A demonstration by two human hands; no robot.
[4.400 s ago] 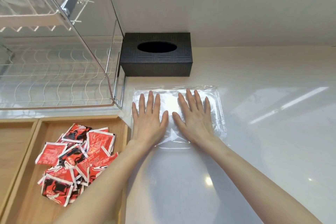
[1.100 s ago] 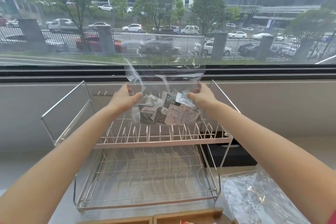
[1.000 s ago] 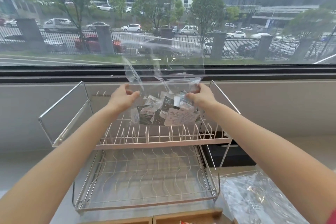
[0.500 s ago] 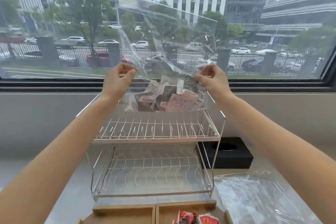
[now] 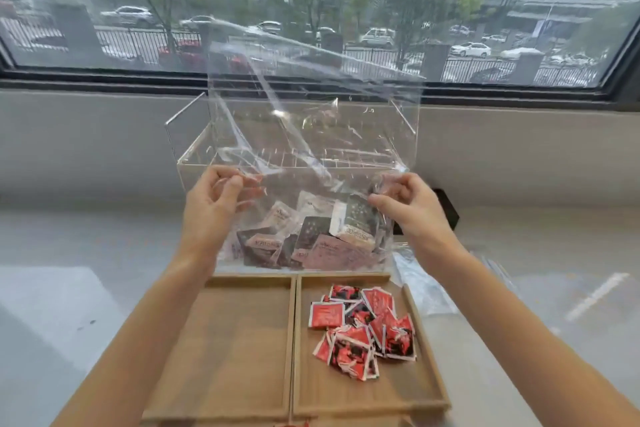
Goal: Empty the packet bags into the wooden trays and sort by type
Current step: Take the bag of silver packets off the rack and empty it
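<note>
Head view. The left hand (image 5: 216,204) and the right hand (image 5: 410,206) are held well apart at the same height, each pinching a side edge of a clear plastic bag (image 5: 311,135) between thumb and fingers. The bag hangs upright between the hands, its loose upper part rising above them in front of the window (image 5: 104,10). Brown and pale packets (image 5: 311,236) lie heaped in the bottom of the bag, below the level of the hands. Beneath the bag, two wooden trays sit side by side on the countertop (image 5: 540,253), their inner walls touching. The left tray (image 5: 225,350) shows only its bare floor; the right tray (image 5: 391,392) holds a loose pile of red packets (image 5: 362,329) toward its far end. The bag's lower edge hangs over the far rims of both trays. Behind the bag stands a wire dish rack (image 5: 180,146), seen partly through the plastic. A second clear bag (image 5: 422,284) lies flat on the countertop just right of the right tray, and a black box (image 5: 448,211) shows behind the right wrist.
</note>
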